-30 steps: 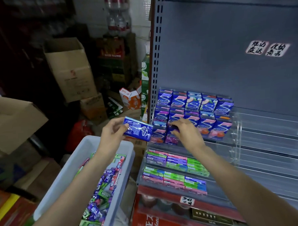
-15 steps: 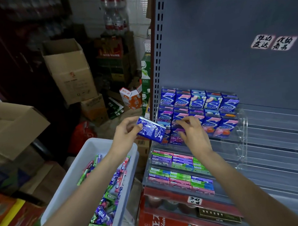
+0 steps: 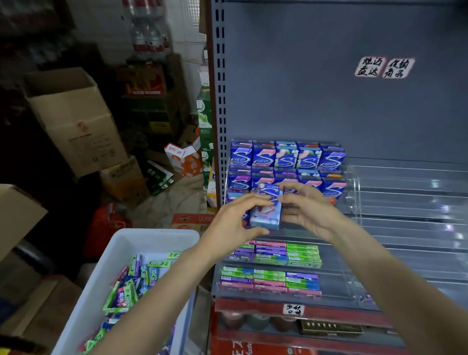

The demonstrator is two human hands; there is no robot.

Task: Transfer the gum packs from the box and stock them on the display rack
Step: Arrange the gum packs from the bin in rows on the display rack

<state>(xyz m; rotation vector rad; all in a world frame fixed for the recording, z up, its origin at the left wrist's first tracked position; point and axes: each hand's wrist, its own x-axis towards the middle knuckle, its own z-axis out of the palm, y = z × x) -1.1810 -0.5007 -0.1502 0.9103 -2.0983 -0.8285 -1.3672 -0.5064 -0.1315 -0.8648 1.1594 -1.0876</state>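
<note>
**At the rack front: one gum pack going onto the third tier**

Between my two hands, just in front of the display rack point(image 3: 354, 199), I am holding one gum pack point(image 3: 266, 212), blue and pale, standing roughly upright with its S-marked end uppermost.

Item in hand: my left hand point(image 3: 237, 222) is gripping the pack's left side, thumb curled along the upper edge and fingers point(image 3: 252, 233) wrapped under the lower edge. My right hand point(image 3: 309, 209) is meeting it from the other side, fingers partly curled, tips touching the right face; whether that hand is truly pinching or only steadying, I cannot tell, since the pack is hiding the contact.

Step in hand, as I am judging it: placing, not fetching. I am lining the pack up with the lowest row of S-packs point(image 3: 285, 159), whose front tier is sitting directly behind my fingers.

Next move, as I am judging it: tilting the pack to match its neighbours and sliding it into a free slot without knocking the packs already standing there; the clear plastic lip is leaving little room.

Stock remaining: the white box point(image 3: 128, 243) at lower left is holding many loose stick packs point(image 3: 130, 286), green and purple, so much of the job is looking undone. Flat stick packs point(image 3: 276, 253) are lying on the two lower tiers.
</note>
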